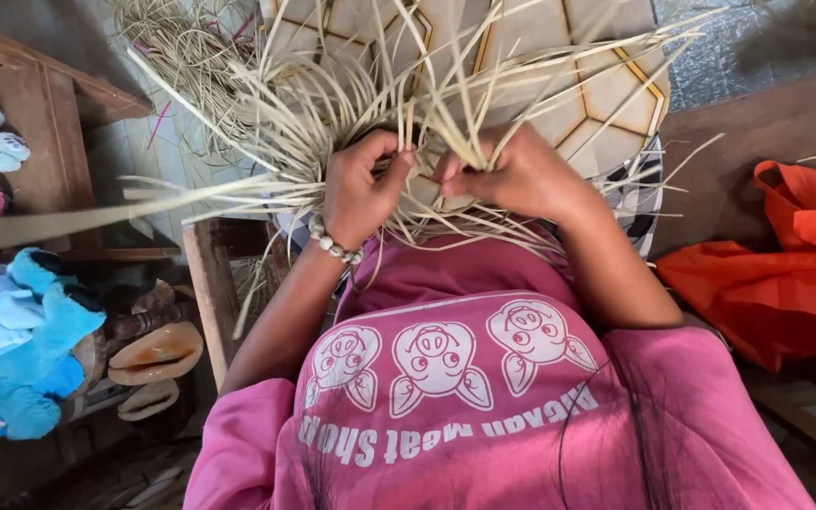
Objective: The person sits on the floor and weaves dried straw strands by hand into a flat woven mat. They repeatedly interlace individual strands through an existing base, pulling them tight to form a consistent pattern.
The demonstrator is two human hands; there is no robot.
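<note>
The head view looks down over a pink shirt printed with three pale pig figures and a line of white lettering below them. To the right an orange bag lies crumpled on a brown surface, its handles up near the edge of the frame.

The straw work, a loose weave of pale flat strips, sits just above the person's lap, with strips fanning out left, up and right. The left hand is curled into the weave from the left, fingers bent and pinched on a few strips. A bead bracelet rings that wrist. The right hand meets it from the right, its fingers closed on strips at the centre; both hands nearly touch there. Long strips cross in front of the knuckles and hide some fingertips.

Behind the weave lies a pale floor with yellow-lined hexagons. At left a wooden frame stands, with blue plush toys below and beside it and tan shells near them. More straw is heaped at the upper left.
</note>
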